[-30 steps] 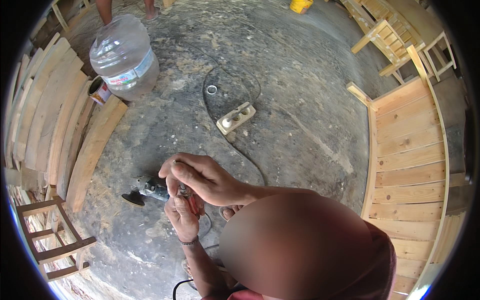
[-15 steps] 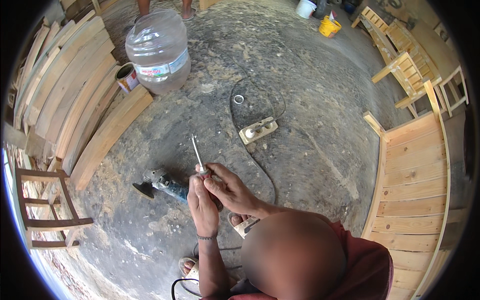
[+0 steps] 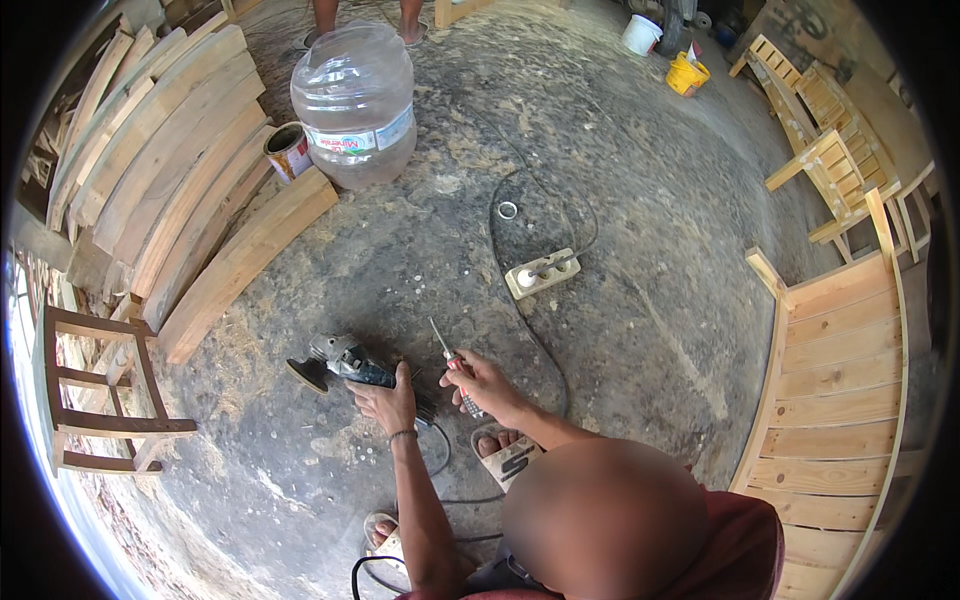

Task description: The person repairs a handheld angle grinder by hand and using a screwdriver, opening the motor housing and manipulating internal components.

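Observation:
An angle grinder lies on the floor in front of me, its dark disc toward the left and its cord trailing back toward my feet. My left hand is on the grinder's body, thumb on one side and fingers on the other. To its right, my right hand is closed round the red and clear handle of a screwdriver. The screwdriver's thin metal shaft points forward and slightly left, apart from the grinder. Part of the grinder's rear end is hidden by my left hand.
A power strip with cords lies ahead, beside a small ring. Planks, a paint tin and a big plastic bottle stand front left. A wooden frame is left, a slatted bench right.
My hands have come apart from around the screwdriver. The left has moved down onto the grinder, while the right has shifted right with the screwdriver. The view has shifted a little.

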`<state>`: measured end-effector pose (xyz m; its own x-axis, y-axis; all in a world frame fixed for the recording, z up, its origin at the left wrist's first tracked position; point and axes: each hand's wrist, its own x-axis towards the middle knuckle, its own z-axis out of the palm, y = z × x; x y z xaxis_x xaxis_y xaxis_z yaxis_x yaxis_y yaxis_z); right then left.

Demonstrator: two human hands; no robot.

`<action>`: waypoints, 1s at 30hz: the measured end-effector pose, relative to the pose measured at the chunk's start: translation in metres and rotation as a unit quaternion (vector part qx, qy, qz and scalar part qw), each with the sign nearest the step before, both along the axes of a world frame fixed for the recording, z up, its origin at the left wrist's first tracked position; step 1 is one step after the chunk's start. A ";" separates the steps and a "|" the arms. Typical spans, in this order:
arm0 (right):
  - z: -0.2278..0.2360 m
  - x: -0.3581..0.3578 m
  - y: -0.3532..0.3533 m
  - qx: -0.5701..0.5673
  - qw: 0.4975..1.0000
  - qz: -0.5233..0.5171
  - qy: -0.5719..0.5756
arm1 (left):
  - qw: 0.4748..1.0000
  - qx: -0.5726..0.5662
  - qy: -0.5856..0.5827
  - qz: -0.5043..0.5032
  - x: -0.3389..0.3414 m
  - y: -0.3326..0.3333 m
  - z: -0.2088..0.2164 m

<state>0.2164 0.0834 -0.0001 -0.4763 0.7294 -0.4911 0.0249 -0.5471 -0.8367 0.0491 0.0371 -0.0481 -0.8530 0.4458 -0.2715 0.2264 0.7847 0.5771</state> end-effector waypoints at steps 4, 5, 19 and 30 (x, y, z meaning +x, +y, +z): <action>0.003 -0.006 -0.002 0.009 1.000 0.007 0.006 | 0.995 0.059 0.078 0.012 -0.004 0.009 -0.028; 0.002 -0.005 -0.003 0.016 1.000 0.012 0.004 | 0.995 0.058 0.076 0.016 -0.007 0.011 -0.030; 0.009 0.014 -0.011 0.032 0.997 0.068 -0.026 | 0.907 0.349 -0.211 0.103 -0.036 -0.003 0.007; 0.099 0.018 -0.006 0.240 0.951 0.195 0.001 | 0.734 0.568 -0.355 0.112 -0.074 -0.031 0.114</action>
